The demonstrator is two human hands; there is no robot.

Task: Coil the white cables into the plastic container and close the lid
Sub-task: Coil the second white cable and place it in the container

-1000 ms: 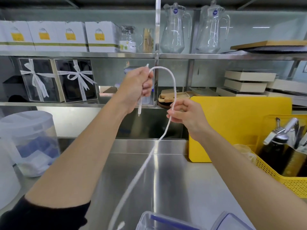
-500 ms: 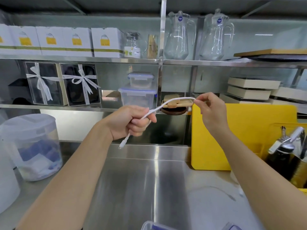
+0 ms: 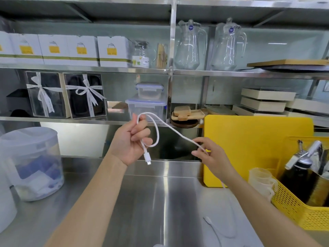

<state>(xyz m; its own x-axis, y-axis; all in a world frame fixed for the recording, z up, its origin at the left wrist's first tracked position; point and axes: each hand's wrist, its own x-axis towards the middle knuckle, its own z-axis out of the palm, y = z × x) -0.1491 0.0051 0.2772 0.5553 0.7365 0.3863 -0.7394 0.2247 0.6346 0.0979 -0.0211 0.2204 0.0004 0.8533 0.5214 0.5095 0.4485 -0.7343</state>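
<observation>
A thin white cable (image 3: 175,131) is held up over the steel counter. My left hand (image 3: 131,139) is closed around one small loop of it, and the plug end (image 3: 147,158) dangles below the fingers. The cable runs right and down to my right hand (image 3: 210,154), which pinches it between thumb and fingers. From there it drops behind my right forearm, and its far end (image 3: 208,220) lies on the counter. Only a sliver of a clear object (image 3: 158,245), perhaps the plastic container, shows at the bottom edge.
A yellow cutting board (image 3: 258,148) leans at the back right beside a yellow basket (image 3: 299,213) with bottles and plastic cups (image 3: 261,180). A round lidded tub (image 3: 32,163) stands at the left. Shelves behind hold boxes, lidded containers and glass jugs.
A loop has formed at my left hand, which now points fingers up. My right hand dropped lower, sliding along the cable. The view tilted up, so the container left the frame.
</observation>
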